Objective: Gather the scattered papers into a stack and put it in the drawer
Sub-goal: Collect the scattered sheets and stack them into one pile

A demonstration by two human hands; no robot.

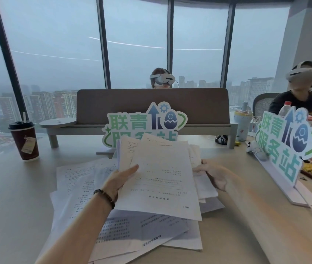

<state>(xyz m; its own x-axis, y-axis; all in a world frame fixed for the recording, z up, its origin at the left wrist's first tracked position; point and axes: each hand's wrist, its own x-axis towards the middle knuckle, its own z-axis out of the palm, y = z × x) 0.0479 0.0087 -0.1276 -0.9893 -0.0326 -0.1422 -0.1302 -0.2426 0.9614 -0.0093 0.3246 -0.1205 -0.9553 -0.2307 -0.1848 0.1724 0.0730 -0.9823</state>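
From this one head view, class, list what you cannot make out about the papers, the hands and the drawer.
- Drawer: nowhere in the head view; outside the frame or below the desk.
- Left hand fingers: hidden under the held papers; only the thumb shows.
- Right hand fingertips: covered by the sheets.
- Print on the loose papers: too small and blurred to read.

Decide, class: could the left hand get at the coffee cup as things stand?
Probably not yet: the path to the coffee cup looks open, but the left hand is gripping the paper bundle.
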